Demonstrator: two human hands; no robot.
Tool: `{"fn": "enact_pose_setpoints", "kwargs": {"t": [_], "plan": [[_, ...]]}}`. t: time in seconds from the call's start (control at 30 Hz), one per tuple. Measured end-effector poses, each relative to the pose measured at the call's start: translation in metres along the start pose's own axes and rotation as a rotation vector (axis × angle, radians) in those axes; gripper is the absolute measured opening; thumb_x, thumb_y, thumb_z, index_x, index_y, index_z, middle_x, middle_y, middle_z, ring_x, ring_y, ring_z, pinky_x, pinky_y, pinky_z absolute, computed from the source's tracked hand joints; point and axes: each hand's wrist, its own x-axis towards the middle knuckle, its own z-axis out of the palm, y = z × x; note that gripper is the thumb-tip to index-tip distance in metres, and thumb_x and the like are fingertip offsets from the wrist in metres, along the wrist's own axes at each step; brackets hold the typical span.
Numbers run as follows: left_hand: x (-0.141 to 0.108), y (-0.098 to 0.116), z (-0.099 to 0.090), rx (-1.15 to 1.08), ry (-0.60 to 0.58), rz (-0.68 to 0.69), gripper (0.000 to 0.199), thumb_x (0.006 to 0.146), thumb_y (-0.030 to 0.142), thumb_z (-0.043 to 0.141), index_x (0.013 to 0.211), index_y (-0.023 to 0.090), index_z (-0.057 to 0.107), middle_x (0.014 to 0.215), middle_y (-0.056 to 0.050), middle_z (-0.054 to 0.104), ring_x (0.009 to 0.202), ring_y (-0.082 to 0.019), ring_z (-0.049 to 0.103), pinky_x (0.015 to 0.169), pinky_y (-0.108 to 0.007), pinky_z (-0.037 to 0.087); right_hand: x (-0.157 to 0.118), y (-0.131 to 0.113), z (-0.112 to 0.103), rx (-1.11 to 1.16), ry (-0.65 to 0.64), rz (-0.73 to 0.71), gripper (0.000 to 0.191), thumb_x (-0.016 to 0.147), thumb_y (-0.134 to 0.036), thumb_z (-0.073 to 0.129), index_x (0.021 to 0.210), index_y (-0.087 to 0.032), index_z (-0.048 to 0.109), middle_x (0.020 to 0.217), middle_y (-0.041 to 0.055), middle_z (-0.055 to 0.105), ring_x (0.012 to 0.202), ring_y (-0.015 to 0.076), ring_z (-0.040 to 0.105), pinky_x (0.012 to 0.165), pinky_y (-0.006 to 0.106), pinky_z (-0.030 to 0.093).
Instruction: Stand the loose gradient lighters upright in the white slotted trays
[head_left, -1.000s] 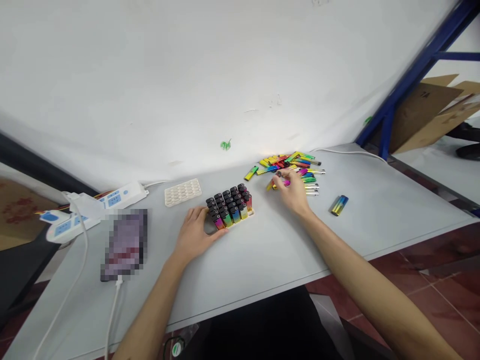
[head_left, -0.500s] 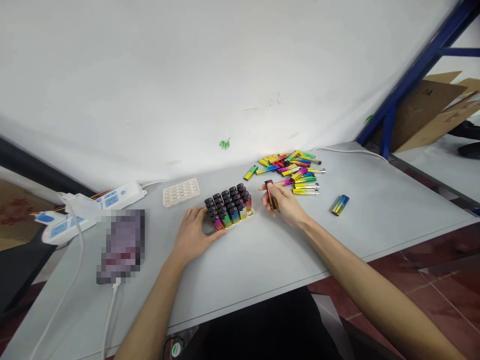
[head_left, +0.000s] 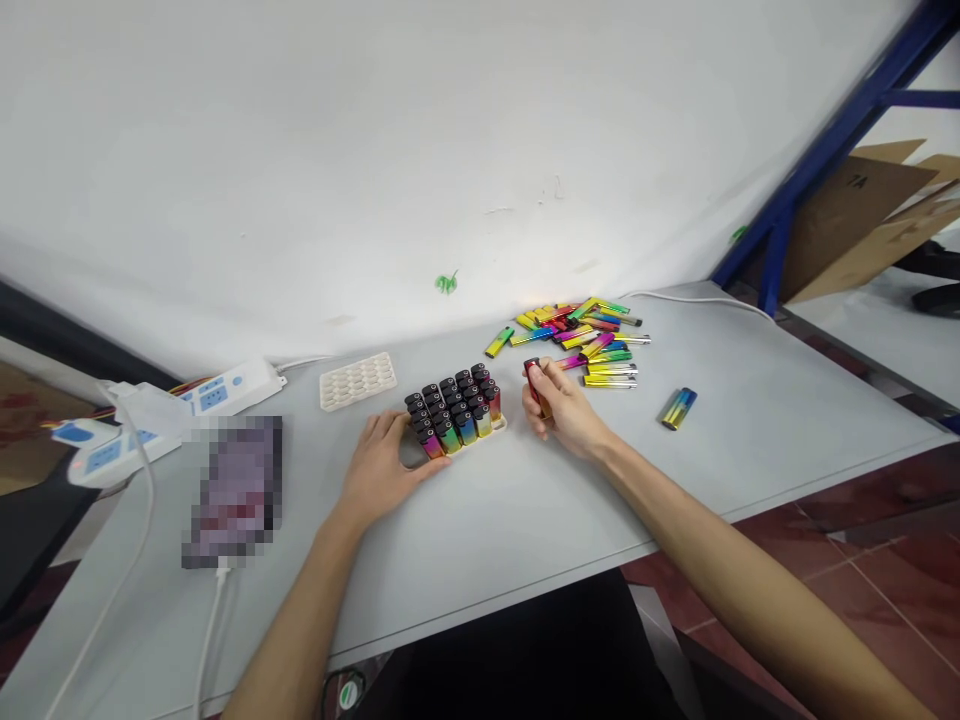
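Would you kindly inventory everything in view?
Rack: one, cream, central.
Upright lighters: many, multicoloured, in rack.
Held lighter: one, reddish, centre.
Loose lighters: many, multicoloured, back right.
Lone lighter: one, blue-yellow, right.
Slotted tray: one, cream, beyond rack.
Power strip: at least one, white, left.
Blurred device: one, purplish, left.
Cables: several, white, both sides.
Cardboard: several pieces, brown, both edges.
Metal frame: one, blue, right.
Table: one, grey, centre.
Wall: one, white, behind.
Floor: one, red, below.
Left hand: one, clasping rack.
Right hand: one, holding lighter.

- Box [head_left: 840, 215]: "7A" in dark characters;
- round label [head_left: 349, 695] below the table [head_left: 487, 540]: green and white, too small to read;
- phone [head_left: 238, 480]: screen blurred, unreadable.
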Motion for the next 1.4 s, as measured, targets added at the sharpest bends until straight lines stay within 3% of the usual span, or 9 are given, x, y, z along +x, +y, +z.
{"fn": "enact_pose_setpoints", "kwargs": {"t": [0.17, 0.3, 0.47, 0.83, 1.0, 1.17, 1.27, 1.33, 1.4], "plan": [[-0.001, 0.002, -0.002, -0.001, -0.009, -0.006, 0.053, 0.080, 0.064, 0.067, 0.110, 0.022, 0.055, 0.117, -0.008, 0.059, 0.114, -0.032, 0.051, 0.095, -0.046, 0.046, 0.003, 0.002, -0.003, 0.059, 0.057, 0.103, 0.057, 0.088, -0.073, 0.047, 0.064, -0.021, 0.044, 0.049, -0.0092, 0.024, 0.040, 0.0056, 0.015, 0.039, 0.020, 0.014], [-0.001, 0.004, -0.002, 0.005, -0.015, -0.014, 0.053, 0.080, 0.064, 0.067, 0.109, 0.021, 0.055, 0.116, -0.008, 0.059, 0.112, -0.032, 0.051, 0.094, -0.046, 0.047, 0.006, 0.003, -0.004, 0.079, 0.126, 0.154, 0.057, 0.093, -0.058, 0.040, 0.050, -0.021, 0.035, 0.044, -0.0076, 0.019, 0.038, 0.0060, 0.011, 0.039, 0.022, 0.009], [0.000, 0.002, -0.001, 0.002, -0.007, -0.011, 0.054, 0.080, 0.063, 0.068, 0.111, 0.021, 0.055, 0.116, -0.008, 0.058, 0.113, -0.031, 0.051, 0.095, -0.045, 0.046, 0.006, 0.001, -0.002, 0.071, 0.186, 0.161, 0.052, 0.093, -0.045, 0.034, 0.047, -0.021, 0.035, 0.042, -0.0066, 0.019, 0.038, 0.0068, 0.010, 0.038, 0.022, 0.009], [0.000, 0.002, -0.002, -0.001, -0.008, -0.010, 0.054, 0.079, 0.064, 0.068, 0.110, 0.021, 0.056, 0.116, -0.008, 0.059, 0.112, -0.032, 0.051, 0.095, -0.046, 0.047, 0.006, 0.000, -0.002, 0.057, 0.168, 0.178, 0.056, 0.093, -0.054, 0.039, 0.048, -0.021, 0.035, 0.043, -0.0079, 0.017, 0.038, 0.0062, 0.009, 0.039, 0.022, 0.008], [-0.001, 0.003, -0.002, -0.003, -0.013, -0.011, 0.053, 0.079, 0.064, 0.068, 0.109, 0.021, 0.056, 0.116, -0.008, 0.059, 0.111, -0.031, 0.051, 0.093, -0.047, 0.047, 0.007, 0.005, -0.002, -0.030, 0.184, 0.155, 0.052, 0.094, -0.045, 0.036, 0.048, -0.022, 0.035, 0.042, -0.0065, 0.021, 0.037, 0.0069, 0.013, 0.039, 0.023, 0.009], [0.000, 0.003, -0.002, -0.020, 0.000, -0.001, 0.054, 0.078, 0.064, 0.068, 0.109, 0.021, 0.057, 0.115, -0.008, 0.060, 0.110, -0.031, 0.051, 0.095, -0.048, 0.046, 0.008, 0.011, -0.004, -0.050, 0.170, 0.134, 0.052, 0.094, -0.052, 0.037, 0.052, -0.022, 0.041, 0.044, -0.0073, 0.021, 0.039, 0.0074, 0.014, 0.041, 0.024, 0.011], [0.001, 0.003, -0.002, -0.014, -0.001, -0.007, 0.054, 0.078, 0.064, 0.069, 0.109, 0.021, 0.057, 0.114, -0.008, 0.060, 0.110, -0.032, 0.052, 0.094, -0.048, 0.047, 0.009, 0.014, -0.004, -0.053, 0.157, 0.063, 0.051, 0.092, -0.062, 0.040, 0.068, -0.020, 0.056, 0.053, -0.0050, 0.037, 0.042, 0.0089, 0.030, 0.043, 0.025, 0.024], [0.001, 0.002, -0.002, -0.009, -0.003, -0.009, 0.054, 0.078, 0.063, 0.069, 0.109, 0.021, 0.057, 0.114, -0.008, 0.060, 0.110, -0.032, 0.052, 0.094, -0.047, 0.047, 0.009, 0.014, -0.004, -0.083, 0.144, -0.027, 0.049, 0.090, -0.064, 0.046, 0.079, -0.019, 0.062, 0.067, -0.0014, 0.051, 0.055, 0.0119, 0.048, 0.054, 0.027, 0.038], [0.000, 0.002, -0.001, -0.009, 0.000, -0.003, 0.054, 0.078, 0.063, 0.069, 0.109, 0.021, 0.057, 0.114, -0.008, 0.060, 0.111, -0.032, 0.051, 0.094, -0.047, 0.047, 0.007, 0.012, -0.004, -0.174, 0.119, -0.097, 0.042, 0.088, -0.060, 0.055, 0.085, -0.019, 0.065, 0.080, 0.0010, 0.059, 0.070, 0.0141, 0.055, 0.068, 0.029, 0.043]]}}
